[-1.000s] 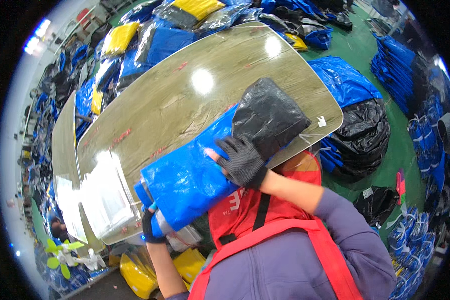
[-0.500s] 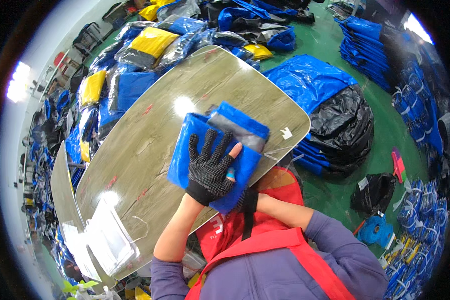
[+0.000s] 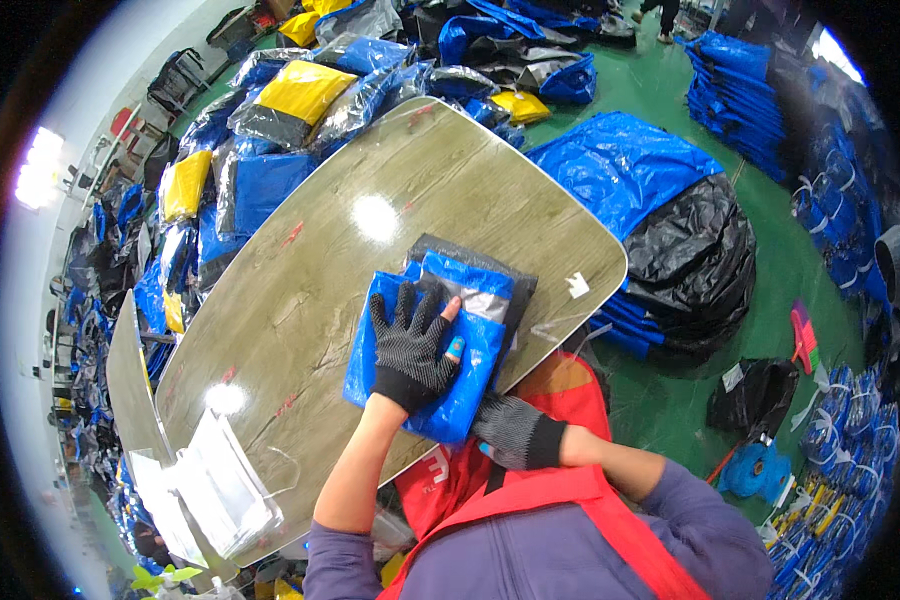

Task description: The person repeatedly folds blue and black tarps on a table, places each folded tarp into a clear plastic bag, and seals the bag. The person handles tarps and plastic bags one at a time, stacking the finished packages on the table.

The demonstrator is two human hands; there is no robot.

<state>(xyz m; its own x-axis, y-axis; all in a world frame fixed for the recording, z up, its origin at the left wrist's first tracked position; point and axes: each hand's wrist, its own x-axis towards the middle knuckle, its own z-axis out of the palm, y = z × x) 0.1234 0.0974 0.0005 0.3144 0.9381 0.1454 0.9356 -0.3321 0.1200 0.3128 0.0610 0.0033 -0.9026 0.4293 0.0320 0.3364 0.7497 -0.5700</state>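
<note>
A folded blue and grey plastic sheet (image 3: 485, 345) lies near the front edge of the wood-patterned tabletop (image 3: 300, 320), with a dark grey layer showing beyond its far and right sides. My left hand (image 3: 413, 350), in a black dotted glove with bare thumb tip and a teal band showing, presses flat on top with fingers spread. At the near right corner of the sheet is my gloved right hand (image 3: 520, 432), closed against its edge; some of its fingertips are hidden there.
White papers in clear plastic (image 3: 220, 490) lie at the table's left end. Wrapped blue and yellow packages (image 3: 300, 95) pile beyond it. A large blue and black sheet stack (image 3: 690, 250) stands right, near a black bag (image 3: 755, 395) and blue twine spools (image 3: 755, 470) on the green floor.
The sheet has turned and shifted slightly toward me, its dark layer now showing at the far side. My right hand has come out from beneath the near edge to the corner.
</note>
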